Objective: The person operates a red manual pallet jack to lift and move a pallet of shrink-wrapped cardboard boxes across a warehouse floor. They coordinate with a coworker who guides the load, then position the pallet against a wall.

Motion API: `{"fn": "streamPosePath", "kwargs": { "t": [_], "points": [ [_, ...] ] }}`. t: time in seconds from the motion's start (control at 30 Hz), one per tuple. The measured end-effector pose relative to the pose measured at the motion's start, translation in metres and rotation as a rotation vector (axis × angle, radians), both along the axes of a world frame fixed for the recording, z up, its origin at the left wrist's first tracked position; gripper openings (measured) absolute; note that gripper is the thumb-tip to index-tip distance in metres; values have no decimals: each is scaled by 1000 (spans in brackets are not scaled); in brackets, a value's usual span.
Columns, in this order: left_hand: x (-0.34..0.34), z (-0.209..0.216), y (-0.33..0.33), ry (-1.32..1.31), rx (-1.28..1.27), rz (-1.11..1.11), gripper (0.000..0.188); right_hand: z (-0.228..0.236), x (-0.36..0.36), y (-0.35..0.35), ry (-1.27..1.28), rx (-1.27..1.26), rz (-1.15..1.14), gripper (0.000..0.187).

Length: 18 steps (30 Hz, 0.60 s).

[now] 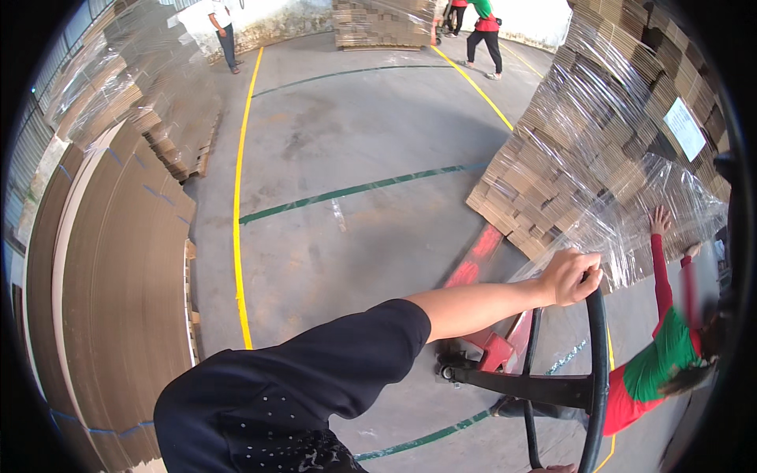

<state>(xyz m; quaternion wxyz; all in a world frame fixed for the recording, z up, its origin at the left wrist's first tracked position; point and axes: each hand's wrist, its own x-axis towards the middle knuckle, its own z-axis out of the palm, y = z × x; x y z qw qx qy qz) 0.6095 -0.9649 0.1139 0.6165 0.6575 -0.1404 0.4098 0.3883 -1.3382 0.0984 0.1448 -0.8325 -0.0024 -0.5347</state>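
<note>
Head view. Left hand (569,277): closes round the top of a black handle (600,355). Right hand (557,469): a sliver at the lower edge, by the handle; grip cannot be told. Red pallet jack (497,351): right of centre, at the foot of wrapped cartons (552,150). Co-worker (661,364): far right, one palm (661,221) against the cartons.

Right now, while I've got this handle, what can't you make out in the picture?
All in the head view:
Right hand: almost wholly cut off by the lower edge, so its grip can't be told.
Red fork: its far end is hidden by the wrapped cardboard stack.
White sheet: any print is too small to read.
Person at top left: head cut off by the upper edge.
</note>
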Motion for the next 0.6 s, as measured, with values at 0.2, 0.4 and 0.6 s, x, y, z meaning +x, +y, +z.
{"fn": "streamPosePath", "kwargs": {
  "t": [0.2, 0.4, 0.6],
  "points": [
    [26, -33, -64, 188, 145, -318, 49, -10, 105, -98, 160, 538, -197, 41],
    [-40, -115, 135, 1932, -700, -545, 77, -36, 188, -187, -2, 712, 37, 32],
    [13, 216, 267, 273, 95, 509, 75, -38, 215, -203, -10, 689, -75, 32]
  ]
}}
